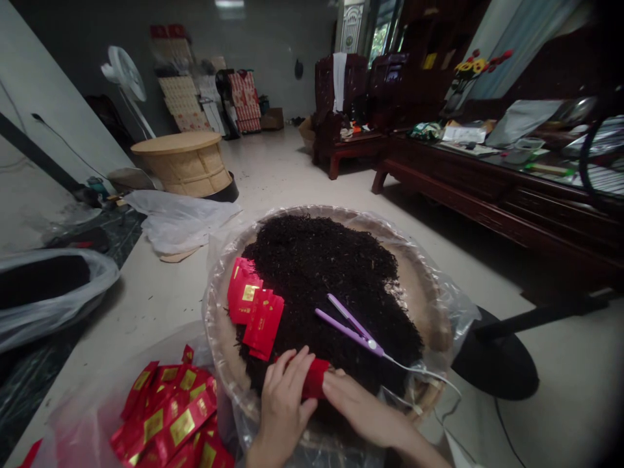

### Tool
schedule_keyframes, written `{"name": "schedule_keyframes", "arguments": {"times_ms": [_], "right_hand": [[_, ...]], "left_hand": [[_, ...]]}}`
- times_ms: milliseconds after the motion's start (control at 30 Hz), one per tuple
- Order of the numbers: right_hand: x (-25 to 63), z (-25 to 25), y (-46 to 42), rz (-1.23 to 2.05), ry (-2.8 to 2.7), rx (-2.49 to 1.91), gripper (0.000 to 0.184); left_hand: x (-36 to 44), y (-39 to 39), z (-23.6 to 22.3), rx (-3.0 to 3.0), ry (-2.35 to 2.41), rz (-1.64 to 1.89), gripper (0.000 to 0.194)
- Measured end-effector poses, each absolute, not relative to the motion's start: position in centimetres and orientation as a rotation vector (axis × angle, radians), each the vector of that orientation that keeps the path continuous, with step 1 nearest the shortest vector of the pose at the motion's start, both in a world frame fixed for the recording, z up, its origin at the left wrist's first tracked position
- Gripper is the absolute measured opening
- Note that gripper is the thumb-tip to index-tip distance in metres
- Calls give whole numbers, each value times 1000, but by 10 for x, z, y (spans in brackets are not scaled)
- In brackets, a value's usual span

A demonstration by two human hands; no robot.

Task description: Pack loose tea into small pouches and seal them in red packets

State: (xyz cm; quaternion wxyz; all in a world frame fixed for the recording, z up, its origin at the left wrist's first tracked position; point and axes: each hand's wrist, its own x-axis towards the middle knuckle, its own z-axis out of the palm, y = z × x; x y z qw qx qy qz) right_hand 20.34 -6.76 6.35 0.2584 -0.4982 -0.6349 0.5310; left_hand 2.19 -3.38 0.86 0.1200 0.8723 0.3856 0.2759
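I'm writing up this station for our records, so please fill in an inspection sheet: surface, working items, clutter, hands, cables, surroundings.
Surface: round tray, plastic around its rim, dark leaves heaped inside.
Working items: red packets on the heap's left; purple iron lying open on the leaves.
Clutter: plastic sheet on the floor; bag with more packets.
Hands: left hand and right hand touch one packet; grip partly hidden.
Cables: white cable from the iron; dark cable on the floor.
Surroundings: fan, chair, long table.
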Motion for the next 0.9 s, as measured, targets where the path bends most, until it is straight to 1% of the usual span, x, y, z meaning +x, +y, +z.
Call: {"name": "schedule_keyframes", "arguments": {"times_ms": [67,167,267,333,400,500,567,600,667,700,767,900], "right_hand": [[210,63,-65,1388,-1560,-1298,69],[225,49,-59,1160,-1371,-1416,61],[242,28,-53,968,-1476,-1573,55],[250,15,-49,909,-1633,-1623,60],[254,7,-44,816,-1796,-1672,68],[249,5,-33,609,-2017,-1752,89],[238,9,-27,516,-2134,-1788,99],[232,11,-26,499,-2186,-1793,100],[218,18,-25,510,-2297,-1740,96],[211,21,-27,525,-2359,-1676,91],[201,25,-30,538,-2472,-1517,77],[193,23,-35,473,-2607,-1331,47]], "left_hand": [[19,-31,7,2464,1187,860,71],[15,-26,7,2324,1283,939,67],[12,-23,7,2229,1340,985,61],[12,-22,9,2192,1376,1002,59],[13,-22,10,2165,1413,1020,57],[16,-22,11,2111,1470,1046,52],[19,-22,9,2073,1518,1063,55],[19,-22,8,2063,1542,1069,60],[19,-21,5,2081,1575,1080,71],[17,-20,5,2116,1572,1084,73],[13,-18,5,2220,1521,1071,68],[5,-14,16,2369,1428,962,51]]}}
